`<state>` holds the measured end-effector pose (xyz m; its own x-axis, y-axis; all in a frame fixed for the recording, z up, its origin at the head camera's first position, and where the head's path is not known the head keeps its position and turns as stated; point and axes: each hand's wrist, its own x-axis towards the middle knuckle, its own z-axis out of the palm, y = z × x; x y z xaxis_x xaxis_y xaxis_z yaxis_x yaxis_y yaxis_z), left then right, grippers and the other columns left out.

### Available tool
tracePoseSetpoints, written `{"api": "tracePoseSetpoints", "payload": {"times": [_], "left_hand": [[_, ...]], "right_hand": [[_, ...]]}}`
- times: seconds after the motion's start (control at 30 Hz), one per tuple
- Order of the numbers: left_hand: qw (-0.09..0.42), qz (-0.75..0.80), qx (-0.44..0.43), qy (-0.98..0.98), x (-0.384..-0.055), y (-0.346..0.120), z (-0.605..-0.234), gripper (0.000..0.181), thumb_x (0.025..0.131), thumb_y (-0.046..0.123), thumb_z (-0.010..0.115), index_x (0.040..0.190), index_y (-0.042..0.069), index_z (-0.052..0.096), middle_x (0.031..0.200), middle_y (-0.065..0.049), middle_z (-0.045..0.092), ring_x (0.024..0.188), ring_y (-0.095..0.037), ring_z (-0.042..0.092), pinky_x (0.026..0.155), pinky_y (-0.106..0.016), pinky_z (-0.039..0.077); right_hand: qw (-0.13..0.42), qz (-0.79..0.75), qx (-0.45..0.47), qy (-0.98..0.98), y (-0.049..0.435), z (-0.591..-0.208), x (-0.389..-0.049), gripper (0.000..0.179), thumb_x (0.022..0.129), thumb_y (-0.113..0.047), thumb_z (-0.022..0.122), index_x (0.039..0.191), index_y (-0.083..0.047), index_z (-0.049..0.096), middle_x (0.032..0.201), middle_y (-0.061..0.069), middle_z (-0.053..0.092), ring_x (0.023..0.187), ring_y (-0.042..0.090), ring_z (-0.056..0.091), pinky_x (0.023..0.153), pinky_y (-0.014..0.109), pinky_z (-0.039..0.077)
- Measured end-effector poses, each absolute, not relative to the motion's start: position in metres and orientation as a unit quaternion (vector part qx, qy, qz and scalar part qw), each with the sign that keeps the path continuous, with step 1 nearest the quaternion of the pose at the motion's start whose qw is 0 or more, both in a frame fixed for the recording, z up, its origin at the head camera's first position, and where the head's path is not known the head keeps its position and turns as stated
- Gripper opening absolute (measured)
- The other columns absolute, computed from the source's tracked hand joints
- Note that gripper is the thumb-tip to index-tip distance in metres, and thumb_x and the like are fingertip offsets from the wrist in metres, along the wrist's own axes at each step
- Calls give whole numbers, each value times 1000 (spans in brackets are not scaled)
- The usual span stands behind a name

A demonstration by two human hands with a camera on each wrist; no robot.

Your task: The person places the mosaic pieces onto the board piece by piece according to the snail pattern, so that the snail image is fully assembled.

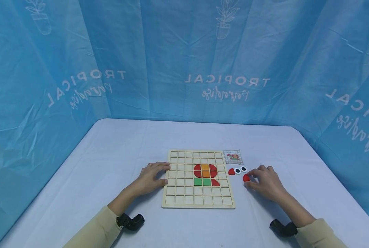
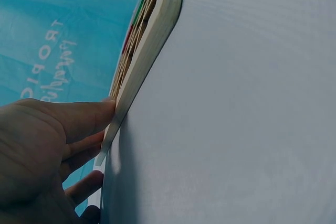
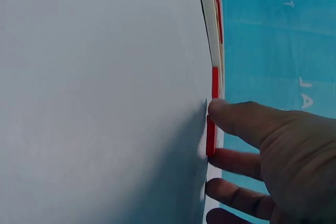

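Note:
A wooden grid board [image 1: 179, 200] lies on the table, with red quarter-circle pieces [image 1: 213, 174], orange squares [image 1: 205, 167] and green squares [image 1: 206, 182] set in its cells. My left hand [image 1: 151, 177] rests against the board's left edge, thumb and straight fingertips touching the rim [image 2: 137, 72]. Right of the board, my right hand [image 1: 266, 183] pinches a red rounded piece [image 1: 246, 178] between thumb and fingers, low at the tabletop. In the right wrist view this red piece [image 3: 211, 135] shows edge-on beside the thumb tip.
Another red quarter-circle piece [image 1: 232, 171] and two round eye pieces [image 1: 243, 169] lie between board and right hand. A small pattern card [image 1: 233, 157] sits by the board's upper right corner. Blue printed cloth [image 1: 184, 62] hangs behind the white-covered table [image 1: 125, 137].

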<state>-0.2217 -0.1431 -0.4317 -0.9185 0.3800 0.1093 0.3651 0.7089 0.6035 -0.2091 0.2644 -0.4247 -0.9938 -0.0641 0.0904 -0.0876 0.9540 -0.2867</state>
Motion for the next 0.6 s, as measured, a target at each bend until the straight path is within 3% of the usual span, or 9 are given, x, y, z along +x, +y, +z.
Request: {"api": "tracePoseSetpoints", "payload": {"times": [0.6], "left_hand": [[12,320,204,925,-222,-144,-432,48,85,20,68,131,10,55,143,-5,48,131,-34,40,103,-62,28]], "right_hand": [[56,152,47,-986,268,-426,-207,30,72,-25,79,97,-11,73,98,11,62,93,26,46,71,37,39]]}}
